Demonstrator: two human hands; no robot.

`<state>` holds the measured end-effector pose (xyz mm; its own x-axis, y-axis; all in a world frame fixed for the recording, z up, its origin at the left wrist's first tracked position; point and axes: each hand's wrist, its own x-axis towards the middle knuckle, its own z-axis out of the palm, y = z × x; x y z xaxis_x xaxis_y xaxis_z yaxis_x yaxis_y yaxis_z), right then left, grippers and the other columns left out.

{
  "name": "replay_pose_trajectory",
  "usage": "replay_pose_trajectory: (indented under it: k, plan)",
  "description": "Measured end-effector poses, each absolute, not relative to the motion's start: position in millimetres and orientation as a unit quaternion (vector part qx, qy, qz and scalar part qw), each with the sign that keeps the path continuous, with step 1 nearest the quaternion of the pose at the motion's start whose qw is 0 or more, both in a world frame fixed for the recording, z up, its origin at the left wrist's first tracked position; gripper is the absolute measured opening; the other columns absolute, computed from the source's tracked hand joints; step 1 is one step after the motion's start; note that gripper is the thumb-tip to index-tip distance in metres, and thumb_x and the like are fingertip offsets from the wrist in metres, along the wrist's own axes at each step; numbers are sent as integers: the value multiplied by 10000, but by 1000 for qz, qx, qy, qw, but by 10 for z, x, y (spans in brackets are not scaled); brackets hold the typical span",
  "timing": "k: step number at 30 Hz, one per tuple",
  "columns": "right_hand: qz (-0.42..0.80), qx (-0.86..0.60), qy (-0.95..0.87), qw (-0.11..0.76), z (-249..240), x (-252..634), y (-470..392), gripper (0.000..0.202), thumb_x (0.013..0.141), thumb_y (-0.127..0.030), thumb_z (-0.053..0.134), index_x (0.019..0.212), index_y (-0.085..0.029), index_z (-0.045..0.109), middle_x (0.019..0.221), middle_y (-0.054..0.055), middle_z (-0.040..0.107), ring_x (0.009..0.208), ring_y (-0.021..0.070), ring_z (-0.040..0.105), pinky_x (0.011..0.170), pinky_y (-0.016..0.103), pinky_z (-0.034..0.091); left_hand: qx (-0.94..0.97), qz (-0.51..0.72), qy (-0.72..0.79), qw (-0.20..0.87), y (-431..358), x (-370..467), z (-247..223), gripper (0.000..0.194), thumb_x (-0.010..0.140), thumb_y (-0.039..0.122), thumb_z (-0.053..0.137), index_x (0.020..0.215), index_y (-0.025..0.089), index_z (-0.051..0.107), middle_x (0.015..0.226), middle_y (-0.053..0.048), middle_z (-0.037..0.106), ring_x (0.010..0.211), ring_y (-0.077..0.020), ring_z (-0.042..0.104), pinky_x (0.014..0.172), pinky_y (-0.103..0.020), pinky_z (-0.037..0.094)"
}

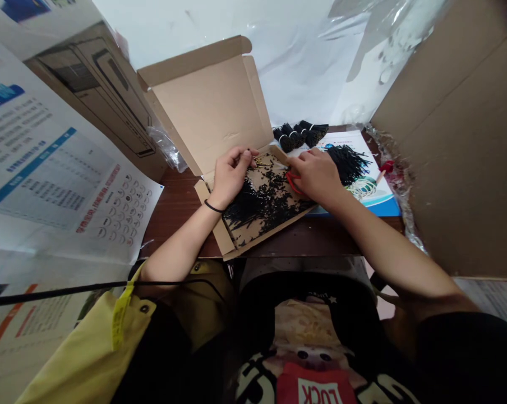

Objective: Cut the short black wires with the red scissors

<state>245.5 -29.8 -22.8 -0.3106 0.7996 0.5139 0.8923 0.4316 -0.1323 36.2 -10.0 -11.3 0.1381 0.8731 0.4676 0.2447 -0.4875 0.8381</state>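
An open cardboard box lies on the dark table, its lid raised at the back. Loose black wires and many small black pieces are spread inside it. At the box's back left, my left hand is closed, thumb and forefinger pinched on something too small to make out, beside some gold-coloured pieces. Over the box's right side, my right hand is closed round red-handled scissors, whose blades are mostly hidden.
Tied bundles of black wire lie behind the box. To the right, a loose black bundle and pale rubber bands rest on a blue-and-white sheet. Cardboard stands at the right, a printed sheet at the left.
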Motion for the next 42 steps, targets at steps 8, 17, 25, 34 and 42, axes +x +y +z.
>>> replay_pose_trajectory:
  k: [8,17,25,34,42]
  plan:
    - [-145,-499,-828,208,-200,2412,-314,297,865,-260,487,1129,-233,622,1014,107,624,987,276,485,823,416,354,674,479,489,277,-121,407,-69,105,817,256,612,842,166,658,654,16,558,588,-85,463,567,-221,354]
    - [-145,-459,-848,222,-149,2345,-373,305,873,-267,489,1147,-230,616,1066,108,623,1022,286,489,851,436,353,723,416,503,226,-133,427,-112,255,721,277,711,947,178,646,610,49,459,551,-77,410,553,-226,324]
    - [-64,-517,-810,270,-141,2445,-274,336,859,-247,457,1136,-187,637,909,106,653,896,248,547,773,381,401,699,467,471,267,-152,402,-36,111,860,255,531,873,176,607,659,12,515,601,-96,431,589,-236,347]
    - [200,-485,-734,431,-180,2331,-274,232,771,-325,604,950,-194,671,748,11,654,671,128,558,675,291,423,563,482,297,602,-191,451,-67,243,858,409,574,779,180,594,979,-44,620,921,-145,557,734,-252,439]
    - [496,-349,-607,513,-213,2241,-289,324,670,-404,734,908,-220,614,777,-15,654,749,137,603,734,323,471,613,446,308,575,-205,479,-175,380,831,501,594,1125,265,637,1200,-25,618,1065,-183,553,885,-314,423]
